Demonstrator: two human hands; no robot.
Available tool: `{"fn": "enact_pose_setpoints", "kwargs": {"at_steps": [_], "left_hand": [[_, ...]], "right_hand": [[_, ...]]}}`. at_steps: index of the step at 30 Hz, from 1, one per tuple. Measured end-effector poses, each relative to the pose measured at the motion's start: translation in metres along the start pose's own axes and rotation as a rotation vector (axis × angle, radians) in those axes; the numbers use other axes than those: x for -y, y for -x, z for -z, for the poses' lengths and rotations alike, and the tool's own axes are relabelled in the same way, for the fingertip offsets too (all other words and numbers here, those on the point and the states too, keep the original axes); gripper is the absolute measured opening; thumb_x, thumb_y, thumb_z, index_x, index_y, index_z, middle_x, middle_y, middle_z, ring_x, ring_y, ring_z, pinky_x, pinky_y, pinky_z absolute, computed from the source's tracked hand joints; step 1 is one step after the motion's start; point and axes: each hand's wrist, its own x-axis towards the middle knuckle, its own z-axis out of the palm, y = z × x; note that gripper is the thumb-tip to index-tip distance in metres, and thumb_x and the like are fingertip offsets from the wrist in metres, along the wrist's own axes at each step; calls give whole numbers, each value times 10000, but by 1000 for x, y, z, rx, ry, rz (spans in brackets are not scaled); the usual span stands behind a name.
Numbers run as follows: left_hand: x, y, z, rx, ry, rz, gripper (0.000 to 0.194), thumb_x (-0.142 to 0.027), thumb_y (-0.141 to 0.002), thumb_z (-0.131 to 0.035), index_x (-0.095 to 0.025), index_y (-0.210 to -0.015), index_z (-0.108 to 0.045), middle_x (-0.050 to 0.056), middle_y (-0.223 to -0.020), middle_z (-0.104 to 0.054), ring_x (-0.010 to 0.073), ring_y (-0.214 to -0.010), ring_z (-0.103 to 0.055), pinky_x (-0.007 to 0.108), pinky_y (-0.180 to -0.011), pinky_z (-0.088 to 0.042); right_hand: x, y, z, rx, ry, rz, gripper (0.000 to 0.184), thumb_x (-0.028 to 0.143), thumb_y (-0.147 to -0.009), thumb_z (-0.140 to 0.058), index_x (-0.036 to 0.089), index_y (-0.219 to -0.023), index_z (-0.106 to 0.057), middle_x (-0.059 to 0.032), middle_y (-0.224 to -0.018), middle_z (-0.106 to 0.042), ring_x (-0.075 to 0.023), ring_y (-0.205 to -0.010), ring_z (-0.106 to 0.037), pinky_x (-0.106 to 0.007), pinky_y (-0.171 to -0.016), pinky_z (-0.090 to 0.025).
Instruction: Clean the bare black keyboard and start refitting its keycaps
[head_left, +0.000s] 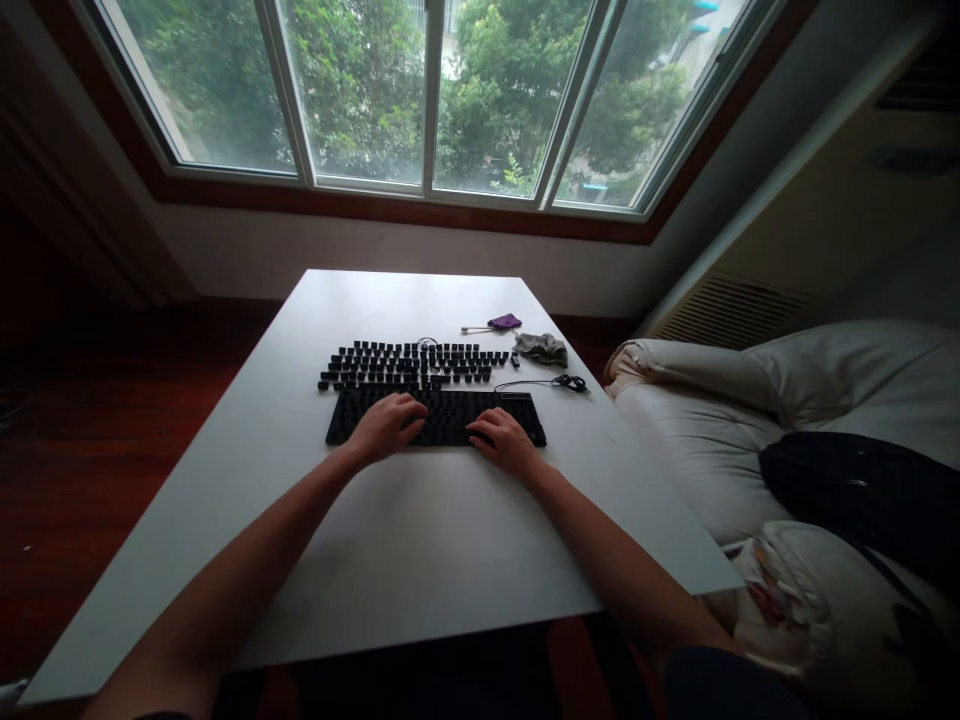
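Black keyboard (pixel 450 428) lying on a white desk (pixel 405 570), with both hands at it. The left hand (pixel 388 425) lies over the left half, the right hand (pixel 506 440) over the near right part. The fingers of both are bent over the keyboard; whether they grasp anything cannot be told. Just beyond the far edge, small black keycaps (pixel 382 362) stand in rows. A coiled cable (pixel 571 383) lies to the far right; beyond it are a crumpled grey cloth (pixel 541 348) and, farther, a purple cloth (pixel 505 321).
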Motion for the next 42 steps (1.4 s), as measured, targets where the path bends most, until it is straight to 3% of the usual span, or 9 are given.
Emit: {"fn": "enact_pose_setpoints", "kwargs": {"at_steps": [4, 8, 21, 24, 27, 30, 34, 38, 42], "left_hand": [[-36, -7, -28, 44, -5, -101, 208, -326, -928, -619, -267, -1096, -728, 51, -1095, -700, 226, -1023, -610, 377, -919, -469], [-54, -13, -46, 16, -17, -97, 212, -345, -903, -671, -276, -1095, -726, 51, -1076, -699, 235, -1033, -605, 386, -906, -455], [-61, -19, -72, -96, -10, 37, 149, -318, -901, -686, -271, -1034, -734, 49, -1071, -701, 242, -1038, -601, 425, -952, -414], [-58, -20, -75, -89, 2, 31, 166, -323, -898, -690, -266, -1048, -735, 48, -1074, -703, 242, -1038, -597, 427, -959, -410], [-56, -21, -78, -95, 15, 34, 166, -326, -901, -688, -265, -1047, -739, 49, -1072, -702, 242, -1039, -592, 431, -967, -411], [-54, -22, -81, -110, 28, 47, 166, -322, -894, -697, -269, -1045, -743, 51, -1103, -694, 246, -1059, -583, 434, -978, -413], [-52, -21, -84, -123, 51, 44, 166, -322, -886, -708, -268, -1037, -751, 52, -1122, -693, 251, -1076, -574, 444, -999, -412], [-49, -21, -85, -130, 68, 42, 174, -338, -885, -714, -277, -1041, -760, 55, -1135, -697, 261, -1121, -558, 456, -1021, -410], [-46, -21, -87, -131, 68, 33, 177, -339, -881, -720, -282, -1042, -767, 54, -1130, -700, 264, -1130, -550, 460, -1023, -413]], "right_hand": [[2, 1, 2, -19, 4, -31, 142, 296, -919, -699, 235, -1047, -708, -80, -996, -671, -247, -959, -588, -427, -892, -507], [4, 0, 6, -14, 13, -30, 148, 297, -901, -719, 237, -1036, -700, -80, -992, -666, -256, -957, -583, -432, -881, -510], [2, -3, 16, 52, -55, -34, 177, 310, -904, -723, 247, -1068, -735, -80, -1007, -670, -247, -976, -583, -426, -902, -499], [-1, -5, 19, 85, -157, -54, 182, 292, -924, -685, 243, -1090, -741, -78, -1019, -686, -240, -981, -593, -421, -914, -488], [-2, -7, 20, 34, -282, -117, 149, 290, -952, -625, 227, -1017, -743, -73, -984, -695, -227, -957, -602, -396, -899, -479], [1, -11, 20, -51, -470, -268, 218, 361, -953, -604, 204, -821, -678, -39, -820, -653, -191, -799, -578, -344, -781, -466], [11, -21, 18, -80, -852, -449, 382, 468, -958, -537, 216, -675, -492, 18, -632, -490, -142, -613, -435, -292, -620, -389], [25, -33, 17, -85, -1159, -455, 400, 453, -918, -563, 234, -633, -389, 37, -586, -385, -128, -558, -341, -284, -556, -326], [29, -37, 13, -45, -1253, -431, 388, 413, -897, -578, 233, -622, -373, 44, -578, -353, -121, -547, -305, -282, -543, -285]]}}
